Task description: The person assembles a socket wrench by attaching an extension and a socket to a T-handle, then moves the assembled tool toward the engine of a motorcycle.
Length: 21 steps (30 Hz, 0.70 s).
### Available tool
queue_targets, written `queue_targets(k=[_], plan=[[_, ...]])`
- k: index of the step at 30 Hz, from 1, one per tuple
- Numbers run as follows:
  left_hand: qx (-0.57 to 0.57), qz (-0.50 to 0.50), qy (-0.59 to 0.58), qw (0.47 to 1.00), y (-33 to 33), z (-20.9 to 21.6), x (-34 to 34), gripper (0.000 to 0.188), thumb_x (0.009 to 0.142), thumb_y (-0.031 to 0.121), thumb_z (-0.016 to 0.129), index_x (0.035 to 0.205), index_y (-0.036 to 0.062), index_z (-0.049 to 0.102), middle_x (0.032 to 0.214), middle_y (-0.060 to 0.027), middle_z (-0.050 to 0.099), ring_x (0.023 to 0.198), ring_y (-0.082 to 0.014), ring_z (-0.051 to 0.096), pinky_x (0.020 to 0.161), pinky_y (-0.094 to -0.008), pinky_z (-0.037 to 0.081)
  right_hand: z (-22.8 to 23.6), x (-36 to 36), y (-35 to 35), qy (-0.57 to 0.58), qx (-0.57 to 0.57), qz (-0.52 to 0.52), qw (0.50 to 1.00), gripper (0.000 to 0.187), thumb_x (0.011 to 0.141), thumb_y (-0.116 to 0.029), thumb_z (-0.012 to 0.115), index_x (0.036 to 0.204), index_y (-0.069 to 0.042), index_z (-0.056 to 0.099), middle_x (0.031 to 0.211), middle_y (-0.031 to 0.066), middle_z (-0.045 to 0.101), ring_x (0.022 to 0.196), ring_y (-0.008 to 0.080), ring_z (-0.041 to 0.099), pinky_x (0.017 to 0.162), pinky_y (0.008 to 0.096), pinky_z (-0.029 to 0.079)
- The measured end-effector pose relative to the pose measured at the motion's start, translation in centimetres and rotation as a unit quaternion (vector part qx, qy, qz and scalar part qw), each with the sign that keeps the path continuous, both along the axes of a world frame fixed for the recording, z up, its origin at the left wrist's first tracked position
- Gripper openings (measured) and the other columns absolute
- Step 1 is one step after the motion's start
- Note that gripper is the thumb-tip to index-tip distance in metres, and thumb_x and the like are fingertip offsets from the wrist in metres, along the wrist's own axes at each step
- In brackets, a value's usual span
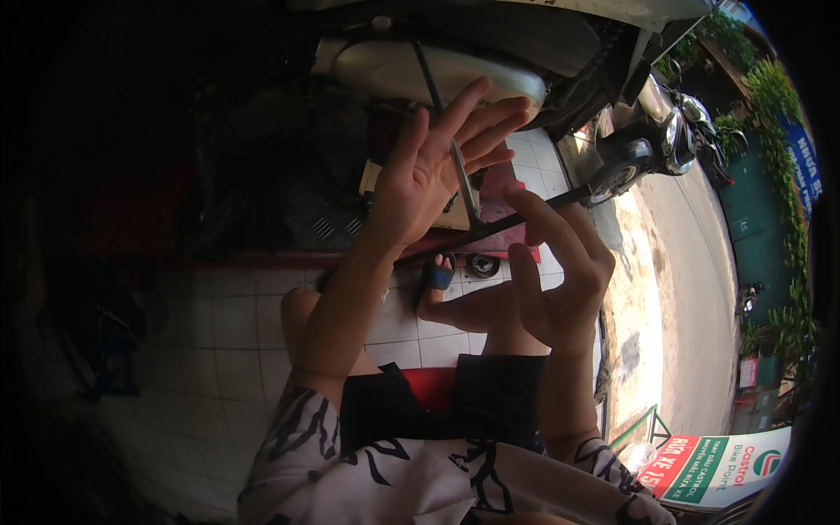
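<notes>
A dark metal T-handle wrench (pixel 478 226) stands in front of my knees, its long shaft running up toward a silver rounded motorbike cover (pixel 429 70). My left hand (pixel 430 166) is beside the shaft with its fingers spread; the shaft crosses at the fingers and is partly hidden there. Near the right arm of the crossbar is my right hand (pixel 564 271), thumb and index finger apart and curved. The index finger overlaps the bar, and I cannot tell whether it touches. Neither hand grips the wrench. The shaft's far tip is hard to make out.
Below the motorbike a red platform (pixel 523 241) holds a tan box-like item (pixel 455 214). A small round dark part (pixel 483 265) lies on the white tiles (pixel 236 324) near my sandalled foot (pixel 440 273). A parked motorbike (pixel 647 149) and a signboard (pixel 726 468) stand at right.
</notes>
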State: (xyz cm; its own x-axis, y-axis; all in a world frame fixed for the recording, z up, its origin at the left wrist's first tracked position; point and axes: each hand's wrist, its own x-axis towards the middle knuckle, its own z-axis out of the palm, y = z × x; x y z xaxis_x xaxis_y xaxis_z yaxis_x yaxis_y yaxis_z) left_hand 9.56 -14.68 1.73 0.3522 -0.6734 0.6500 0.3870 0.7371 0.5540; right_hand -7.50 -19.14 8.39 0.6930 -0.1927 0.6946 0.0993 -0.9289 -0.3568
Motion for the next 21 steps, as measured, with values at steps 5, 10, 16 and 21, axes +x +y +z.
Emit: queue_targets(k=[5, 10, 16, 21], plan=[[-0.005, -0.049, -0.025, 0.998, 0.1, -0.1, 0.8, 0.090, 0.098, 0.070, 0.012, 0.159, 0.0047, 0.017, 0.160, -0.0256, 0.027, 0.150, -0.0360, 0.026, 0.117, -0.0520, 0.025, -1.8, -0.6, -1.7, -0.029, -0.018, -0.079, 0.996, 0.058, 0.063, 0.004, 0.067, 0.118, -0.012, 0.073, 0.071, 0.0029, 0.057, 0.059, 0.0141, 0.060, 0.058, 0.0269, 0.050], [-0.012, -0.076, -0.047, 0.996, 0.3, -0.2, 1.5, 0.095, 0.095, 0.075, 0.010, 0.160, 0.0053, 0.015, 0.162, -0.0248, 0.022, 0.152, -0.0350, 0.022, 0.118, -0.0518, 0.022, -2.6, -0.7, -1.2, -0.032, 0.063, -0.115, 0.991, 0.038, 0.083, 0.006, 0.063, 0.119, -0.003, 0.071, 0.091, 0.0098, 0.074, 0.071, 0.0104, 0.066, 0.071, 0.0257, 0.052], [-0.028, -0.074, -0.060, 0.995, -0.1, -0.4, 1.6, 0.093, 0.096, 0.074, 0.010, 0.160, 0.0058, 0.014, 0.163, -0.0241, 0.022, 0.152, -0.0342, 0.021, 0.118, -0.0518, 0.021, -4.6, -1.3, -0.3, 0.009, 0.050, -0.121, 0.991, 0.044, 0.076, 0.002, 0.070, 0.120, -0.006, 0.070, 0.058, 0.0047, 0.060, 0.047, 0.0113, 0.058, 0.052, 0.0217, 0.046], [-0.028, -0.066, -0.082, 0.994, -0.7, -0.6, 1.7, 0.089, 0.098, 0.071, 0.010, 0.160, 0.0065, 0.013, 0.163, -0.0231, 0.021, 0.152, -0.0340, 0.021, 0.118, -0.0522, 0.023, -5.5, -1.5, 1.8, 0.109, 0.143, -0.045, 0.983, 0.044, 0.080, -0.003, 0.071, 0.124, -0.002, 0.066, 0.055, 0.0061, 0.058, 0.045, 0.0149, 0.058, 0.049, 0.0292, 0.045]])
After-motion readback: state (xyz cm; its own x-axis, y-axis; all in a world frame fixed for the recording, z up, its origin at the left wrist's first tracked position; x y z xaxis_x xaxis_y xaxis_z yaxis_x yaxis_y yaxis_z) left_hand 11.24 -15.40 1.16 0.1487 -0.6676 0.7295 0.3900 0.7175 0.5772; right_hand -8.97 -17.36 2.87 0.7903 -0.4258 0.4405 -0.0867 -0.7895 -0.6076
